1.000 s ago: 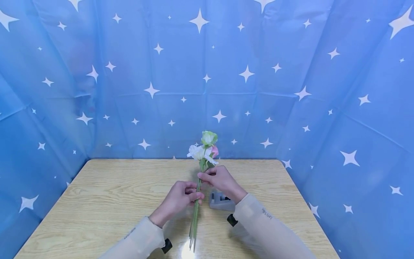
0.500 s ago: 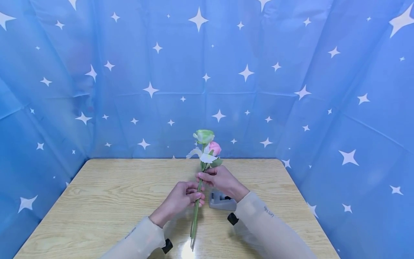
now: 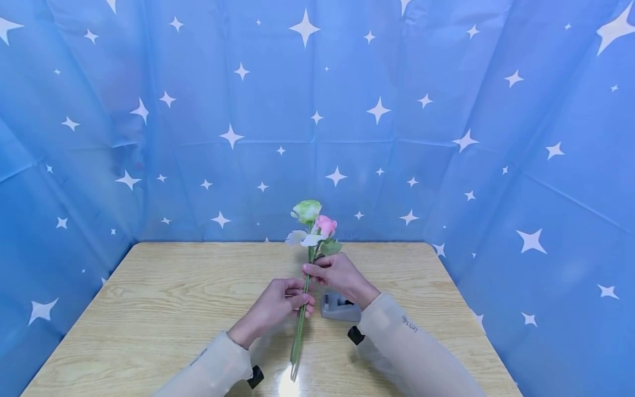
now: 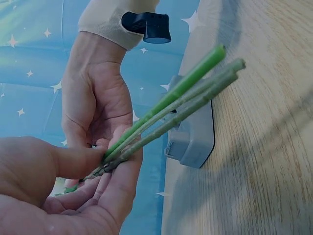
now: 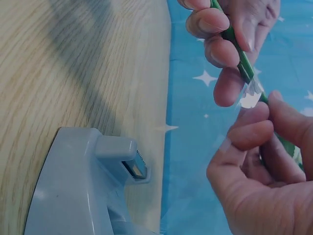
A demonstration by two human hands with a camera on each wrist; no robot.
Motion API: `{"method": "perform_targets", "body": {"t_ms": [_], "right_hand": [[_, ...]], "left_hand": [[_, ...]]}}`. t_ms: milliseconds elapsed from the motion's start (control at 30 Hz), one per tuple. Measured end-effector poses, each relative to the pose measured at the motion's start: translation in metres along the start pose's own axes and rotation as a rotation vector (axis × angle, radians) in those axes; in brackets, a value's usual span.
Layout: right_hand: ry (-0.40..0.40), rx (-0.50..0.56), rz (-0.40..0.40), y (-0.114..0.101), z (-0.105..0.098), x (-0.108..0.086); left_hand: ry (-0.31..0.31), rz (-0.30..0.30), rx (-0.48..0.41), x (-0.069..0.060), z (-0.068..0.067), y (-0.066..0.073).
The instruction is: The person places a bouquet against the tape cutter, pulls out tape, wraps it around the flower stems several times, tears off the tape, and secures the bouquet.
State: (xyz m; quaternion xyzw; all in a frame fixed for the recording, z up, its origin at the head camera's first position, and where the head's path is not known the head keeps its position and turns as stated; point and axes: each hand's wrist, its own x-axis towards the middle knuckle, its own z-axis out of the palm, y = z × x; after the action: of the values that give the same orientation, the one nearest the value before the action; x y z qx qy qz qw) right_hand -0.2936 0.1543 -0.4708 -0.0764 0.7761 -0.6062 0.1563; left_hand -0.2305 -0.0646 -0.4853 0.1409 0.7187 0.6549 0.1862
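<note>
With the thumb and fingers of my left hand (image 3: 283, 300), I pinch the stems (image 3: 299, 333) around their middle; my right hand (image 3: 342, 278) pinches them higher up, just below the green-white flower (image 3: 306, 210), the pink flower (image 3: 326, 225) and the white flower (image 3: 311, 240). The bunch is held above the tabletop (image 3: 188, 275), stem ends slanting towards me. Between my hands, a shiny strip that looks like clear tape (image 5: 250, 95) lies against the stems, and the tape dispenser (image 3: 339, 313) stands near my right hand. I judge that I am winding the strip round the stems. To do it well, I should let the left hand turn the bunch slowly while my right fingertips smooth the strip down, pulling it taut without creasing. The stem ends splay slightly, so an even squeeze would help the bunch stay tight.
</note>
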Motion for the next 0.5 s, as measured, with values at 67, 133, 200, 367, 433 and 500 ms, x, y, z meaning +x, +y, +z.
{"method": "perform_targets", "body": {"t_ms": [67, 133, 200, 367, 433, 500], "right_hand": [[0.020, -0.008, -0.002, -0.0005, 0.0008, -0.0002], [0.040, -0.014, -0.005, -0.0010, 0.0021, -0.0009], [0.061, -0.023, -0.008, -0.0010, 0.0036, -0.0013], [0.112, -0.050, 0.005, -0.0025, 0.0061, -0.0030], [0.130, -0.051, 0.015, -0.0030, 0.0068, -0.0036], [0.149, -0.056, 0.026, -0.0030, 0.0072, -0.0037]], "left_hand": [[0.018, 0.003, 0.029, -0.0010, 0.0007, 0.0003], [0.040, 0.006, 0.066, -0.0017, 0.0017, 0.0005], [0.056, 0.006, 0.090, -0.0021, 0.0029, 0.0004], [0.067, 0.012, 0.090, -0.0022, 0.0064, 0.0006], [0.060, 0.024, 0.078, -0.0024, 0.0073, 0.0003], [0.045, 0.029, 0.058, -0.0029, 0.0079, 0.0002]]}}
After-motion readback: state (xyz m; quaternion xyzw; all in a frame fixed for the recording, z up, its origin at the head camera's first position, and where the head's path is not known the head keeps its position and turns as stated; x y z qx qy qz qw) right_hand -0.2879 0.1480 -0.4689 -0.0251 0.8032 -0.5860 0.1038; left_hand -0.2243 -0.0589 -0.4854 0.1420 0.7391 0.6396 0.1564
